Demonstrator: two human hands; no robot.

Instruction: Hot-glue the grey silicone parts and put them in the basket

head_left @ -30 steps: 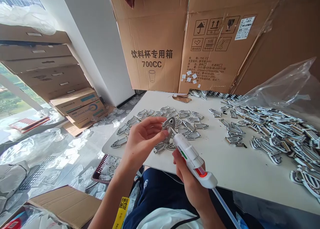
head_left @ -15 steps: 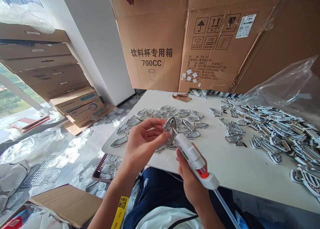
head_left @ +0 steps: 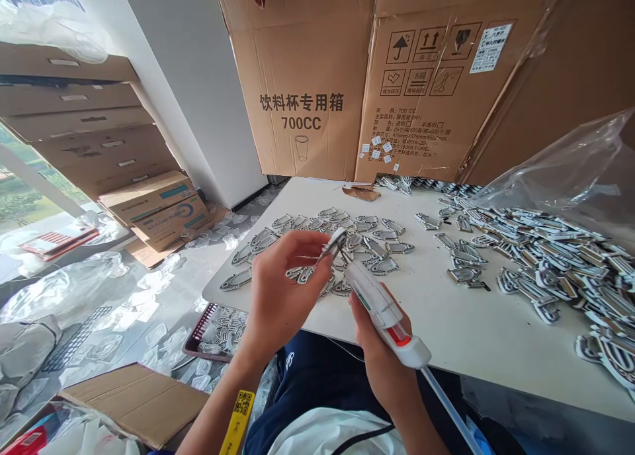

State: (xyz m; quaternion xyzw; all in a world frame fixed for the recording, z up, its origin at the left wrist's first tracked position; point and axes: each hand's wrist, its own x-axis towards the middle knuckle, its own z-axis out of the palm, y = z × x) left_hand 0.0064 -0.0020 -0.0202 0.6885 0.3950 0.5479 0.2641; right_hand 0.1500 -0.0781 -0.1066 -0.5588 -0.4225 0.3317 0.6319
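Note:
Between the thumb and fingers of my left hand [head_left: 288, 280] is a small grey, pointed oval part [head_left: 336, 241], tilted so that its edge faces me. My right hand [head_left: 384, 349] is wrapped round a white syringe-like dispenser [head_left: 380, 303] with a red piece inside and a clear tube trailing from its rear. The thin nozzle points up at the grey part; whether they touch I cannot tell. Behind my hands, similar grey parts [head_left: 384, 264] lie spread over the white table [head_left: 426, 339].
A big heap of grey parts [head_left: 546, 263] covers the table's right side, beside a clear plastic bag [head_left: 565, 157]. Tall cardboard [head_left: 302, 58] stands at the back. A dark red basket [head_left: 196, 339] holding more parts sits below the left edge. Cardboard boxes [head_left: 169, 210] stand at left.
My left hand has turned the grey part from showing its broad side to nearly edge-on. The dispenser in my right hand has shifted slightly left and the nozzle has stayed close to the part.

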